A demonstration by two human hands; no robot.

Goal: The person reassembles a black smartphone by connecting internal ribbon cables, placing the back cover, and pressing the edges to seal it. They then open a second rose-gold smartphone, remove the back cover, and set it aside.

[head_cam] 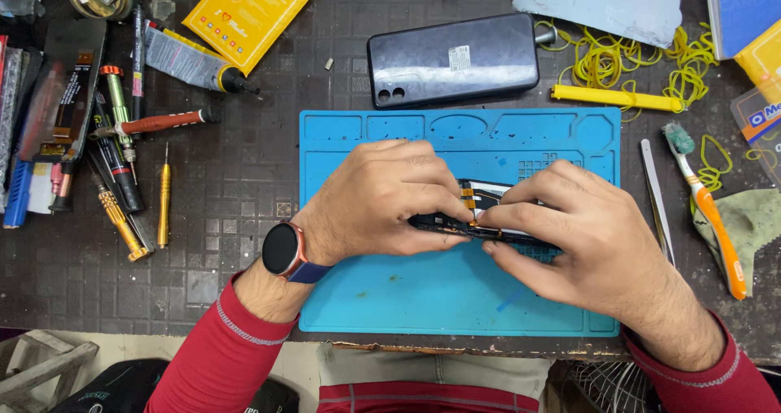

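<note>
Two hands: both closed on one opened phone [488,222] at the middle of the mat
Left hand [382,197]: grip pinched shut on the phone's left end, fingers curled over its top edge, thumb below
Right hand [569,234]: grip pinched shut on the phone's right part, fingertips [488,215] meeting the left hand's at an orange flex strip [466,190]
Phone: dark, thin, lying flat and lengthwise on the mat, mostly hidden under the fingers
Watch [284,249]: round black face, blue strap, on the left wrist
Sleeves: red, on both arms
Mat [439,299]: blue, with moulded trays along its far edge, on the desk [236,185]
Back cover [452,60]: dark, two camera holes, just beyond the mat
Left of mat: yellow screwdriver [163,197], red-handled tool [154,123], glue tube [191,61], well apart from the hands
Right of mat: tweezers [656,197] just beside its edge, then an orange toothbrush [706,205]
Far right: yellow rubber bands [634,59] and a yellow bar [616,97]
Far left: yellow card box [252,6]
</note>
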